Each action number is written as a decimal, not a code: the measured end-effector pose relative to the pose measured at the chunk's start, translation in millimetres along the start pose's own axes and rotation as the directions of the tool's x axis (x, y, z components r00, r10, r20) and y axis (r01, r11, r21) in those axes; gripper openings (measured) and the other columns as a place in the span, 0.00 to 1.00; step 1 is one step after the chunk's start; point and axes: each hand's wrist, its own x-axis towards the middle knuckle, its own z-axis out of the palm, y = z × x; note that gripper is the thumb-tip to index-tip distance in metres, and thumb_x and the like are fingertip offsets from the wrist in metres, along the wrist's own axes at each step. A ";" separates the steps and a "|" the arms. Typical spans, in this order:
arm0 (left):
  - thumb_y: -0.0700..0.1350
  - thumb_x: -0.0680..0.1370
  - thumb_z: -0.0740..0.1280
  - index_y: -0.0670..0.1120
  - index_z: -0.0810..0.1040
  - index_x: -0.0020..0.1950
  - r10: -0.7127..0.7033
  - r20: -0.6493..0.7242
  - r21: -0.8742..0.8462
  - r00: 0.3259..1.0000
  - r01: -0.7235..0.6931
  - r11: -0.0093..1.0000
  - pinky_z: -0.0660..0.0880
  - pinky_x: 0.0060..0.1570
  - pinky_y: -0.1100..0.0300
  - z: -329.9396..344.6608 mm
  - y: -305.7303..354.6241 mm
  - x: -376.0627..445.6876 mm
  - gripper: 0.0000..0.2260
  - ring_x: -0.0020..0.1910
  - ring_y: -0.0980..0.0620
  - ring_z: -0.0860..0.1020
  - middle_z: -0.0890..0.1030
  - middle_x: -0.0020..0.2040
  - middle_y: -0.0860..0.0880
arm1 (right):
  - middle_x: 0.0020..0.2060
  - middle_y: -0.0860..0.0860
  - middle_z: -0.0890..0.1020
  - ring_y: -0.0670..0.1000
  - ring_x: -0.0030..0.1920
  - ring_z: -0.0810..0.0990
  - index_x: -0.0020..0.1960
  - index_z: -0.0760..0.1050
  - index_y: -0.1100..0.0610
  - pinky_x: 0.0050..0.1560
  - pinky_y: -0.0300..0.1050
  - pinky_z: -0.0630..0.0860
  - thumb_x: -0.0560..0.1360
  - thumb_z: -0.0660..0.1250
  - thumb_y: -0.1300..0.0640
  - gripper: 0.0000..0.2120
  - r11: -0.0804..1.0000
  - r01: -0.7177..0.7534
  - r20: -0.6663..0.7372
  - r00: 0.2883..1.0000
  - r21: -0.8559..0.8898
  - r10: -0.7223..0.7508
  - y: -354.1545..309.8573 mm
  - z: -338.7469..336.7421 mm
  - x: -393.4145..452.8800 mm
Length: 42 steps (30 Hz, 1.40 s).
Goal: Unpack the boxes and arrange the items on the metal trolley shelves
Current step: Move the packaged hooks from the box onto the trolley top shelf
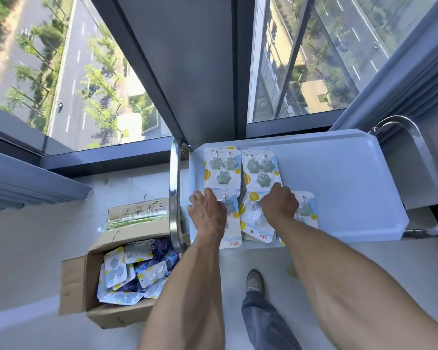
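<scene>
The metal trolley's white top shelf [339, 183] carries several blister packs of grey snowflake-shaped hooks. Two packs [221, 170] [261, 168] lie side by side at the far left of the shelf. My left hand [206, 213] rests with spread fingers on a near-left pack [232, 223] at the shelf's front edge. My right hand [280, 205] has its fingers curled down on a tilted pack [254, 221] that overlaps another pack [307, 210] to its right. An open cardboard box [99, 309] on the floor to the left holds several more packs.
The trolley's steel handle [173, 193] stands between the box and the shelf; a second steel rail [420, 157] curves at the right end. A second box [137, 210] sits behind the first. Windows lie beyond. My shoe [254, 280] is on the floor below the shelf.
</scene>
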 end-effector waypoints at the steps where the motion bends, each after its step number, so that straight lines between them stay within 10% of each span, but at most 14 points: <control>1: 0.44 0.77 0.63 0.46 0.73 0.59 0.028 -0.042 0.045 0.999 -0.026 0.999 0.66 0.50 0.52 -5.6 -8.0 0.5 0.11 0.57 0.43 0.71 0.72 0.58 0.43 | 0.55 0.58 0.78 0.60 0.55 0.79 0.58 0.73 0.60 0.48 0.48 0.73 0.77 0.61 0.60 0.11 0.998 0.058 0.003 0.998 -0.013 -0.058 -12.4 -1.3 -6.9; 6: 0.46 0.76 0.62 0.46 0.66 0.70 -0.011 -0.147 0.072 0.989 0.022 0.997 0.63 0.66 0.45 -33.9 -65.5 7.2 0.22 0.74 0.38 0.59 0.60 0.75 0.36 | 0.54 0.57 0.79 0.60 0.55 0.80 0.60 0.73 0.60 0.48 0.48 0.73 0.77 0.60 0.61 0.12 0.966 0.258 0.008 0.966 -0.025 -0.258 -86.9 0.0 -51.1; 14: 0.51 0.80 0.58 0.45 0.66 0.70 -0.205 -0.073 0.004 0.976 0.206 0.979 0.69 0.60 0.45 -41.0 -204.1 28.5 0.20 0.66 0.39 0.68 0.63 0.72 0.36 | 0.59 0.58 0.73 0.60 0.60 0.70 0.59 0.72 0.59 0.55 0.52 0.68 0.75 0.60 0.62 0.13 0.926 0.376 -0.082 0.922 -0.031 -0.378 -203.8 52.1 -128.3; 26: 0.45 0.78 0.64 0.43 0.70 0.65 -0.164 0.175 -0.003 0.971 0.167 0.986 0.70 0.57 0.48 16.2 -430.8 61.1 0.17 0.59 0.41 0.72 0.71 0.63 0.39 | 0.77 0.62 0.56 0.62 0.78 0.48 0.47 0.74 0.58 0.74 0.60 0.52 0.71 0.61 0.65 0.07 0.991 0.133 -0.392 0.911 -0.011 -0.127 -283.4 193.0 -193.7; 32: 0.45 0.79 0.64 0.42 0.70 0.67 -0.197 0.353 0.088 0.915 0.177 0.980 0.71 0.58 0.47 109.1 -510.8 52.5 0.17 0.64 0.40 0.71 0.72 0.65 0.40 | 0.52 0.58 0.79 0.60 0.56 0.77 0.58 0.76 0.59 0.55 0.51 0.72 0.75 0.58 0.63 0.14 0.985 0.173 0.070 0.983 -0.029 -0.170 -302.0 313.8 -231.0; 42: 0.49 0.79 0.63 0.44 0.76 0.63 -0.209 0.576 0.125 0.790 0.168 0.978 0.71 0.58 0.50 307.4 -561.2 61.0 0.15 0.63 0.41 0.74 0.78 0.62 0.42 | 0.59 0.58 0.79 0.59 0.60 0.78 0.61 0.75 0.60 0.55 0.48 0.75 0.76 0.62 0.60 0.15 0.963 0.120 0.539 0.842 -0.242 0.030 -261.6 552.7 -234.9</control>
